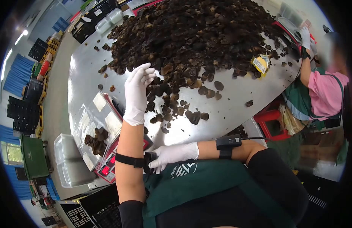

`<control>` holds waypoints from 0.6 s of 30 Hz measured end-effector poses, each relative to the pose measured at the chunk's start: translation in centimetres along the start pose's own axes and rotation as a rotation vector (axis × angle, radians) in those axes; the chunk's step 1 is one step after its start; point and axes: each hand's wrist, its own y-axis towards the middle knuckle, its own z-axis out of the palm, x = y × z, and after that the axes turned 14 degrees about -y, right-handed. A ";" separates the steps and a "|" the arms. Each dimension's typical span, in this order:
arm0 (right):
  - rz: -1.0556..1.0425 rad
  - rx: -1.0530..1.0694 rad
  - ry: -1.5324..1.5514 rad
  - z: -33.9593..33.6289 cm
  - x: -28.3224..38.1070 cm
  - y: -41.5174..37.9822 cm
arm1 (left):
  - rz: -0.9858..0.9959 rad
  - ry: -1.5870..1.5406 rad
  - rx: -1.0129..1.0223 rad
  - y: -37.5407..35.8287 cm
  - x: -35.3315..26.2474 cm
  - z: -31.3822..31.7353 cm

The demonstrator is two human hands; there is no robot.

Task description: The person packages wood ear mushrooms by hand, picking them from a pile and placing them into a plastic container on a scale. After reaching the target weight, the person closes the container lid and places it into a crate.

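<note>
My left hand [136,93], in a white glove, is raised over the metal table with its fingers apart and nothing in them. It is beside a big heap of dark brown, crinkled pieces [191,34] that look like wood ear mushrooms. A black strap with a small black box [148,161] circles my left forearm. Across my body reaches my right hand [174,155], also gloved, its fingers closed on that box. Left of my forearm, a red scale [107,169] with lit digits carries a clear plastic bag [86,131] and some dark pieces [96,142].
Clear plastic boxes [71,161] are stacked at the left table edge. A yellow and white packet [260,64] lies against the heap. At the right, a person in a pink top [326,93] works beside a red stool [273,123]. Black crates [94,19] stand at the far left.
</note>
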 end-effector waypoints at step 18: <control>-0.040 -1.188 -1.558 -24.0 4.3 -7.8 | 0.283 1.552 0.157 -3.2 10.8 -0.7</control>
